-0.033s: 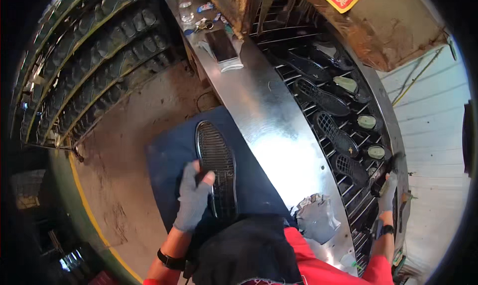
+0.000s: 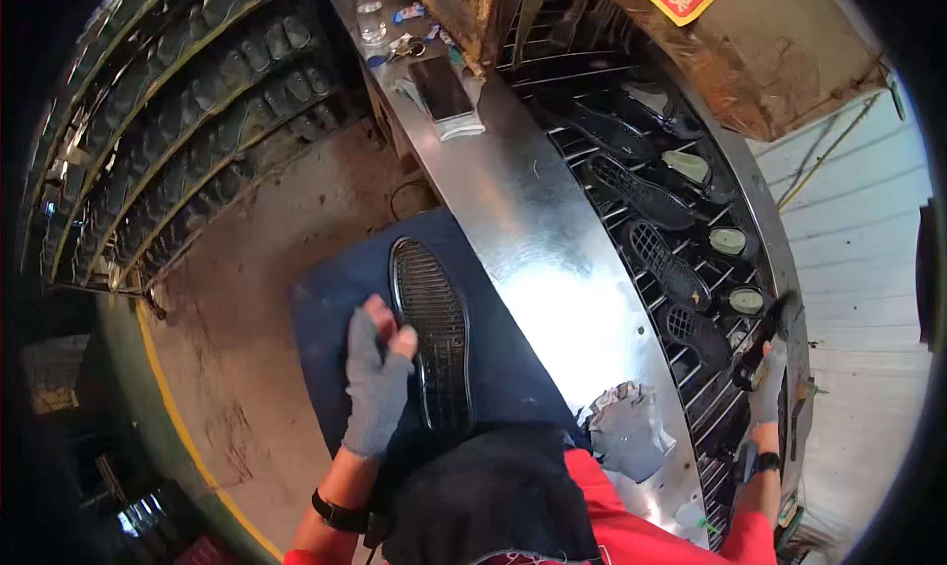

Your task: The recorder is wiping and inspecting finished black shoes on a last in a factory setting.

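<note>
A black shoe sole with a ribbed inner face lies lengthwise on the dark blue cloth over my lap. My left hand, in a grey fingerless glove, hovers at the sole's left edge. Its thumb and fingers are apart and hold nothing. Out at the far right, my gloved right hand is closed round a dark shoe at the edge of the conveyor rack. Most of that hand's fingers are hidden. Beside it on the rack lie dark soles and shoes with pale lasts.
A shiny metal ledge runs between my lap and the rack. On it are a phone, a plastic bottle, keys and a crumpled grey wrapping. Shelves of shoes stand at left; a rusty housing overhangs the rack.
My left hand's fingers have come away from the sole's edge and spread a little. My right hand has barely shifted, still at the rack's edge.
</note>
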